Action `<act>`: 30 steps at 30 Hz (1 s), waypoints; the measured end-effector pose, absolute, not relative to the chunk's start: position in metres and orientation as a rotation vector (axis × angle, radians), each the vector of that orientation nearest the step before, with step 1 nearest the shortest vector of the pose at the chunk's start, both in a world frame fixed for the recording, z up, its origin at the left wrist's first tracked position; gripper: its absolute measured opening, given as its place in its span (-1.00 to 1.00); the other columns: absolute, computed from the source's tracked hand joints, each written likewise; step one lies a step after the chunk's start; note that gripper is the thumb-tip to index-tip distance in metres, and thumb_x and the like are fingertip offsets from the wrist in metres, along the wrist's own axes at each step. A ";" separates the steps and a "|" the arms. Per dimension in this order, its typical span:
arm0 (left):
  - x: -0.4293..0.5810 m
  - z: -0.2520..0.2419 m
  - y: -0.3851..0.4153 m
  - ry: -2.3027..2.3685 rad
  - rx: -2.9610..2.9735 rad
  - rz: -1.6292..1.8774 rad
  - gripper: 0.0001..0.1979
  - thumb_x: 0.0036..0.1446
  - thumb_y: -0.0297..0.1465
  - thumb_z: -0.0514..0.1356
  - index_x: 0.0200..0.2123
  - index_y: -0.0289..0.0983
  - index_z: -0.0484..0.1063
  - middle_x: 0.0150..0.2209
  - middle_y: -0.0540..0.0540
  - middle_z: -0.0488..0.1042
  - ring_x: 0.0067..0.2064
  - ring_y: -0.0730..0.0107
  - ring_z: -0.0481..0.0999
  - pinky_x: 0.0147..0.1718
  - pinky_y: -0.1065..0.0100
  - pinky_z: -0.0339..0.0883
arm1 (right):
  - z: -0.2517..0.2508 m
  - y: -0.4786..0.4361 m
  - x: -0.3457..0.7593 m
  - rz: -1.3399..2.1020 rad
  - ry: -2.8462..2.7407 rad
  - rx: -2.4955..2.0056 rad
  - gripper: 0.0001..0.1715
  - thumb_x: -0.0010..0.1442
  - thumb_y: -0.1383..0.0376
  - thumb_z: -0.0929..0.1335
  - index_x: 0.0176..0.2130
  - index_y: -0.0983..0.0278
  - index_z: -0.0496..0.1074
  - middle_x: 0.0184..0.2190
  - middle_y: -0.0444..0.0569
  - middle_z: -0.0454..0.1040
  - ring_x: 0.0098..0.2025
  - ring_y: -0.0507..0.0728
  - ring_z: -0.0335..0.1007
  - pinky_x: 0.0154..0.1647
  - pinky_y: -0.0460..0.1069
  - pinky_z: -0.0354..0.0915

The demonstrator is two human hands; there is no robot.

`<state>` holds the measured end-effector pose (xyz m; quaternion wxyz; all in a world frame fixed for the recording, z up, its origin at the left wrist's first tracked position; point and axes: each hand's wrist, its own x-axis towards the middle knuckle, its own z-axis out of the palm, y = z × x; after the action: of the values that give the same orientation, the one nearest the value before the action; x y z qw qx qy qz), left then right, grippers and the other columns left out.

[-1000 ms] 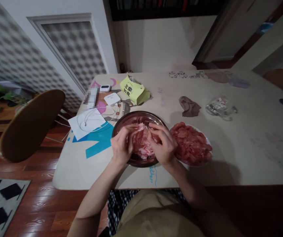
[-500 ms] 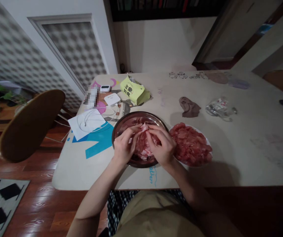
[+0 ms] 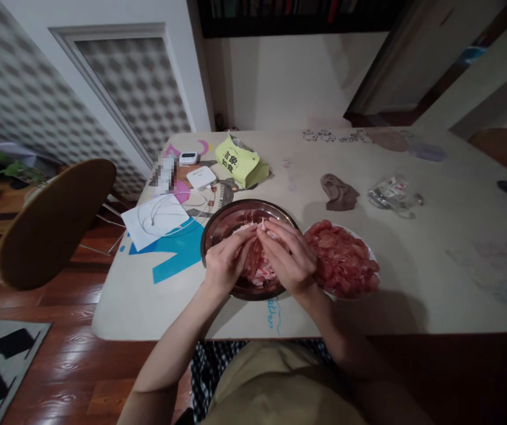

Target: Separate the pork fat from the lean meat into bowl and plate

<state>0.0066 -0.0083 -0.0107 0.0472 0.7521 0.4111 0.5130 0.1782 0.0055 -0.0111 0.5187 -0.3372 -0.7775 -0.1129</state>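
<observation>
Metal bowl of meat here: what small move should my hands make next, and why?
Perhaps draw your right hand slightly away from your left hand, because the fingers of both meet at a small pale piece of meat, seemingly pinched between them, over the metal bowl.

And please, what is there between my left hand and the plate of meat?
The head view shows your right hand between them, and under it part of the metal bowl with meat inside.

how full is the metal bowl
Not empty: raw meat lies in the metal bowl, visible between the left hand and right hand; both hide part, so exactly how full, cannot tell.
</observation>
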 end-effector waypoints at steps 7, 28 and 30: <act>0.006 -0.010 -0.007 1.199 2.318 1.575 -0.71 0.29 -0.59 0.20 0.02 -0.24 0.55 -0.01 -0.09 0.67 -0.02 0.39 0.69 0.03 0.46 0.56 | -0.006 0.010 0.183 -0.405 -1.883 -0.790 -0.54 0.24 0.50 0.44 0.11 0.25 0.51 -0.02 0.05 0.64 0.11 0.18 0.57 0.11 0.08 0.57; 0.004 -0.018 -0.013 1.224 2.539 1.585 -0.67 0.26 -0.62 0.10 0.03 -0.28 0.47 -0.08 -0.17 0.67 -0.07 0.36 0.68 -0.11 0.47 0.51 | -0.015 0.003 0.182 -0.348 -1.935 -0.711 -0.53 0.21 0.50 0.43 0.11 0.38 0.47 -0.06 0.13 0.64 0.08 0.19 0.59 0.14 0.06 0.56; 0.004 -0.019 -0.013 1.200 2.532 1.579 -0.68 0.28 -0.61 0.10 0.04 -0.28 0.47 -0.06 -0.17 0.66 -0.04 0.35 0.68 -0.08 0.46 0.51 | -0.014 0.002 0.181 -0.331 -1.922 -0.721 -0.55 0.22 0.51 0.41 0.10 0.36 0.47 -0.08 0.11 0.65 0.05 0.18 0.60 0.12 0.05 0.57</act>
<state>0.0037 -0.0132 -0.0185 -0.0376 0.7867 0.3729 0.4906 0.1808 0.0024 -0.0137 0.5064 -0.2991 -0.7970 -0.1372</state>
